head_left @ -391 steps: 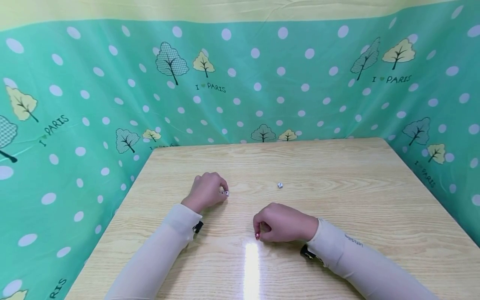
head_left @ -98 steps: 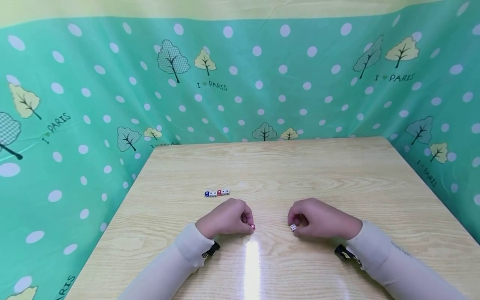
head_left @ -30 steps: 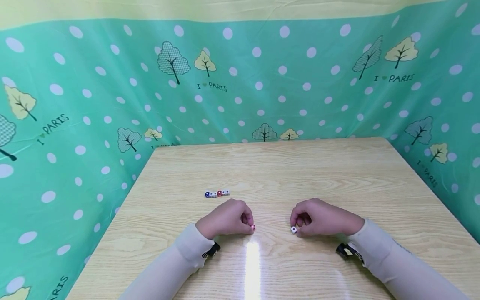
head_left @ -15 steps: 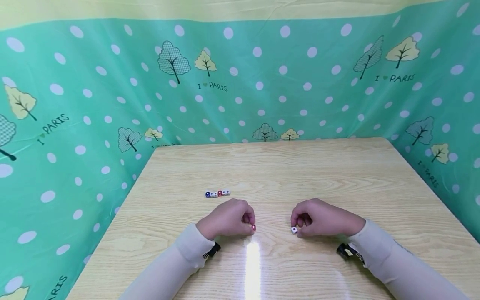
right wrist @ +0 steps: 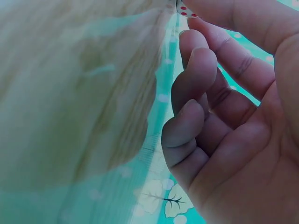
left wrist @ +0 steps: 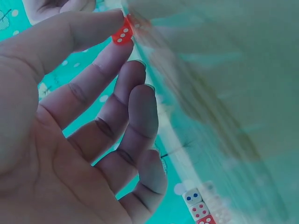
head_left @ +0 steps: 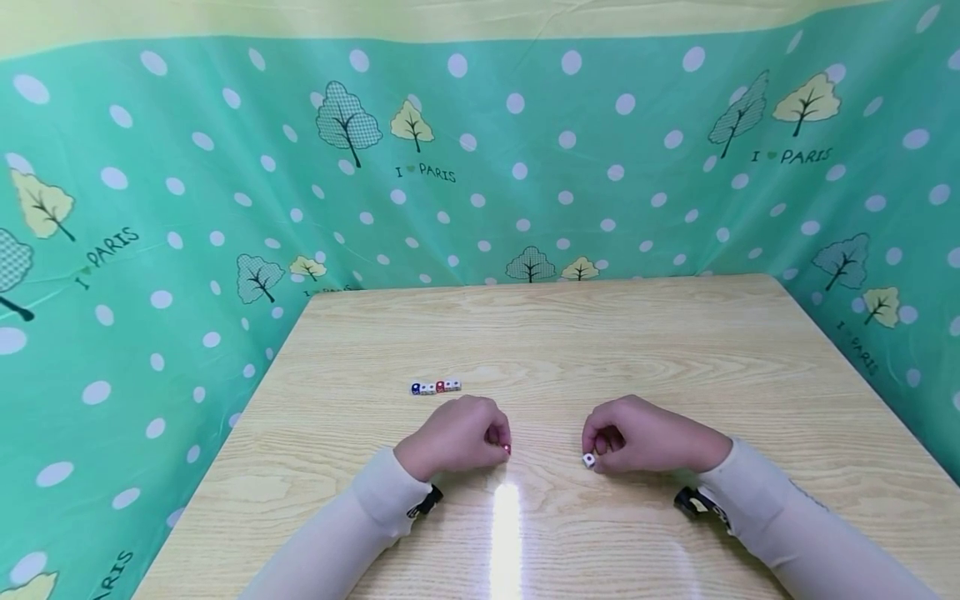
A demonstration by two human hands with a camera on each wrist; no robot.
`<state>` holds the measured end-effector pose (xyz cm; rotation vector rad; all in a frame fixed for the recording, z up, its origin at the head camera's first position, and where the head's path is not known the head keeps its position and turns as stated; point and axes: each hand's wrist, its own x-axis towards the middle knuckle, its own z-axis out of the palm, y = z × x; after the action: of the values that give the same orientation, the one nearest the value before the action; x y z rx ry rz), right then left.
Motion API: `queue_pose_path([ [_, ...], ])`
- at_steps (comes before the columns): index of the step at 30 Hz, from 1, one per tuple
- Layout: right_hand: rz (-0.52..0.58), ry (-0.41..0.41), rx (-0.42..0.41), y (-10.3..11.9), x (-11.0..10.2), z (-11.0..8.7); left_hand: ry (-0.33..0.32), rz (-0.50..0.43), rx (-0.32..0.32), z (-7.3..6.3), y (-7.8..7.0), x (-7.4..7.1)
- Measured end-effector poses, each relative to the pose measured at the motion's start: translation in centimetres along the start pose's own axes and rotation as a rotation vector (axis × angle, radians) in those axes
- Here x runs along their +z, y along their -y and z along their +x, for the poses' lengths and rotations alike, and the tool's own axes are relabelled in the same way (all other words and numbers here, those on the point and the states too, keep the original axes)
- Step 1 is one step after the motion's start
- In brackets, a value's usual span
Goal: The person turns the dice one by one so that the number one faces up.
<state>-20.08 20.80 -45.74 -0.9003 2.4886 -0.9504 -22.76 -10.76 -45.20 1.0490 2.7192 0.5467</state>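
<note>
In the head view my left hand [head_left: 457, 435] pinches a small red die [head_left: 507, 450] between thumb and index finger, low over the table. The left wrist view shows that red die [left wrist: 123, 32] with a diagonal line of white pips facing the camera. My right hand [head_left: 647, 435] pinches a white die [head_left: 588, 460], a single pip on its upper face. Only part of this white die [right wrist: 186, 9] shows in the right wrist view, with red pips. The two hands stand apart, facing each other. Beyond my left hand lies a straight row of touching dice: blue [head_left: 416, 388], white, white, red [head_left: 440, 387], white, white.
A pale wood-grain table [head_left: 660, 350] carries everything. Green dotted cloth [head_left: 480, 167] hangs along its back and both sides. A strip of light reflects off the tabletop between the forearms.
Since 13 seconds ago, the red die passed from right hand to left, and the right hand took a white die. It has since turned to a single pip. Lately the red die rose slightly.
</note>
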Motion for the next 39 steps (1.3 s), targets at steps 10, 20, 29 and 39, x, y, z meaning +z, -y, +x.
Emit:
queue_pose_path([
  [10, -0.032, -0.015, -0.035, 0.5, 0.3, 0.1, -0.016, 0.042, -0.025, 0.1, 0.2, -0.4],
  [20, -0.08, -0.013, -0.039, 1.0, 0.8, 0.7, -0.045, 0.091, -0.056, 0.7, 0.8, -1.1],
  [29, -0.13, -0.007, -0.082, 1.7, 1.1, 1.3, -0.12, 0.181, -0.062, 1.4, 1.8, -1.6],
  [39, -0.149, 0.003, -0.09, 2.2, 1.4, 1.8, -0.122, 0.211, -0.091, 2.3, 3.1, -1.9],
])
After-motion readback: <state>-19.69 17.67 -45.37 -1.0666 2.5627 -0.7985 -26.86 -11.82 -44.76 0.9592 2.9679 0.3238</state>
